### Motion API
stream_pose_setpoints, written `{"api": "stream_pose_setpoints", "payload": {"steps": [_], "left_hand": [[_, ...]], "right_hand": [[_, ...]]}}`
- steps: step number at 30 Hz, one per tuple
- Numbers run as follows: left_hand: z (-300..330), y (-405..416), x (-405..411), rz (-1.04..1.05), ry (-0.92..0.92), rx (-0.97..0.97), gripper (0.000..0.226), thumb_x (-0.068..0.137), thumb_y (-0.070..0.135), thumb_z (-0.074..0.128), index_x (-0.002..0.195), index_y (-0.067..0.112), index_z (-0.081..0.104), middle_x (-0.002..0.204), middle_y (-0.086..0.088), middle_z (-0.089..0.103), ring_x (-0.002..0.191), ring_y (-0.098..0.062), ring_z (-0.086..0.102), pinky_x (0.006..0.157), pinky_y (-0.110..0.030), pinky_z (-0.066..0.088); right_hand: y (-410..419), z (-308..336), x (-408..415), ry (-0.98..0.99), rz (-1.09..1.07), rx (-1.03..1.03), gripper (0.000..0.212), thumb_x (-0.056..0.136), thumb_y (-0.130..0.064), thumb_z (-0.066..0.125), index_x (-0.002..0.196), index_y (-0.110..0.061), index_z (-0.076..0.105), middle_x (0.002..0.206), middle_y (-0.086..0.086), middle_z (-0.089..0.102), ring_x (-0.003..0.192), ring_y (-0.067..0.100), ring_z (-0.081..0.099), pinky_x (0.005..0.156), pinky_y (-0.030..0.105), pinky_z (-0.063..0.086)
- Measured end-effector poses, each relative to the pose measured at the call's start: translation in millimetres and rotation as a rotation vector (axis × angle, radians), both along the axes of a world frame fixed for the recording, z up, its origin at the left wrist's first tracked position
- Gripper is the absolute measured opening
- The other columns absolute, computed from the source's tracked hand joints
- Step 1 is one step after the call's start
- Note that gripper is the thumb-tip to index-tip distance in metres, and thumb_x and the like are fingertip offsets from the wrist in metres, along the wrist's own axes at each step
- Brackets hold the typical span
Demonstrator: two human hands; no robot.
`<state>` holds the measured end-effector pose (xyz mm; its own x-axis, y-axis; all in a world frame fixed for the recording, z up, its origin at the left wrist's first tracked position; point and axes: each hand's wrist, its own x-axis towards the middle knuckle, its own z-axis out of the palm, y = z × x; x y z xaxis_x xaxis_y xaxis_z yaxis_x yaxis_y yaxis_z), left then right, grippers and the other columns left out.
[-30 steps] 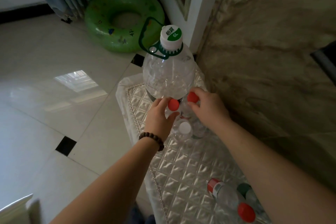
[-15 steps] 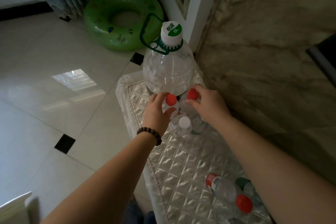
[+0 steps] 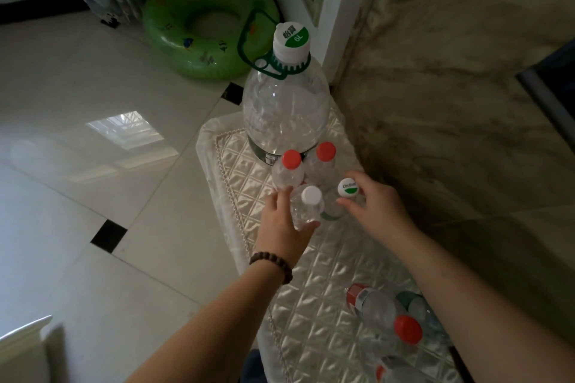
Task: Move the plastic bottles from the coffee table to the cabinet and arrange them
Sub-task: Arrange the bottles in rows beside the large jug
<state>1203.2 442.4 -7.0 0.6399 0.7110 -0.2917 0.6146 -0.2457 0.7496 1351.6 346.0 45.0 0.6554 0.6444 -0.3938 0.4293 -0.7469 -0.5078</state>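
- Head view: on the quilted cloth (image 3: 311, 289) over the cabinet top, the big jug (image 3: 284, 109) stands at the far end, likely as the row's anchor.
- Two red-capped bottles (image 3: 291, 169) stand upright, touching it.
- Left hand (image 3: 281, 224) curls its fingers round the white-capped bottle (image 3: 306, 207), seemingly to tuck it against them.
- Right hand (image 3: 373, 205) pinches the green-labelled bottle (image 3: 342, 196) beside it, thumb in front.
- Loose bottles (image 3: 382, 311) lie on their sides nearer the person, apparently not yet arranged.

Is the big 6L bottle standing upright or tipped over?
Upright. The 6L bottle stands on its base on the quilted cloth, its capped neck pointing up, behind the small bottles; it looks empty.
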Motion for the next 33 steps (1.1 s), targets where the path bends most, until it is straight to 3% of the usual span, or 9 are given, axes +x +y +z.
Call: {"api": "stream_pose_setpoints", "payload": {"steps": [9,12,15,17,21,26,33], "left_hand": [[-9.4,0.7,0.2,0.080,-0.018,0.005,0.068,0.077,0.021,0.076,0.135,0.021,0.040,0.133,0.000,0.050,0.118,-0.017,0.049,0.095,-0.026,0.041],[-14.1,2.1,-3.5,0.085,-0.036,-0.009,0.070,0.076,0.017,0.077,0.136,0.020,0.040,0.132,0.000,0.049,0.117,-0.016,0.048,0.097,-0.030,0.045],[-14.6,3.6,-2.1,0.077,-0.034,-0.004,0.070,0.075,0.015,0.078,0.134,0.019,0.040,0.131,-0.002,0.051,0.114,-0.016,0.050,0.088,-0.020,0.040],[-14.7,4.0,-1.3,0.091,-0.041,-0.027,0.069,0.075,0.014,0.078,0.132,0.020,0.039,0.130,-0.002,0.052,0.114,-0.017,0.052,0.088,-0.022,0.042],[-12.3,2.3,-3.2,0.080,-0.023,-0.030,0.074,0.074,0.017,0.079,0.134,0.019,0.035,0.133,-0.004,0.051,0.119,-0.020,0.051,0.098,-0.038,0.047],[5.9,0.0,-21.2,0.041,-0.032,0.023,0.079,0.076,0.029,0.077,0.139,0.019,0.032,0.140,0.000,0.044,0.128,-0.016,0.042,0.105,-0.033,0.039],[59.1,-26.3,-59.3,-0.164,-0.125,0.147,0.043,0.086,0.030,0.064,0.126,0.022,0.051,0.126,0.004,0.053,0.116,-0.014,0.051,0.095,-0.022,0.037]], "right_hand": [[6.0,-8.2,4.4,-0.027,0.005,0.073,0.039,0.081,-0.046,0.064,0.114,-0.039,0.045,0.104,0.002,0.067,0.092,0.026,0.065,0.077,0.044,0.056],[15.3,-10.3,2.9,-0.002,0.012,0.119,0.037,0.081,-0.035,0.069,0.115,-0.029,0.055,0.102,0.007,0.068,0.093,0.026,0.065,0.078,0.043,0.055],[18.7,-11.8,0.1,-0.002,0.015,0.134,0.034,0.082,-0.029,0.071,0.112,-0.022,0.057,0.100,0.010,0.068,0.092,0.026,0.065,0.079,0.042,0.054],[17.8,-12.4,-0.2,0.000,0.009,0.138,0.034,0.082,-0.029,0.071,0.111,-0.022,0.056,0.100,0.010,0.067,0.092,0.026,0.065,0.079,0.043,0.055],[15.7,-10.9,-2.4,0.005,0.005,0.114,0.038,0.083,-0.031,0.070,0.116,-0.024,0.054,0.107,0.009,0.066,0.099,0.026,0.063,0.083,0.041,0.054],[5.8,0.8,-6.7,0.044,-0.041,0.081,0.066,0.080,-0.036,0.072,0.138,-0.029,0.040,0.135,0.008,0.054,0.122,0.025,0.052,0.096,0.037,0.046],[-60.4,48.9,-31.7,-0.027,-0.207,0.195,0.056,0.085,-0.034,0.066,0.136,-0.023,0.046,0.137,0.007,0.052,0.126,0.022,0.049,0.096,0.027,0.039]]}}
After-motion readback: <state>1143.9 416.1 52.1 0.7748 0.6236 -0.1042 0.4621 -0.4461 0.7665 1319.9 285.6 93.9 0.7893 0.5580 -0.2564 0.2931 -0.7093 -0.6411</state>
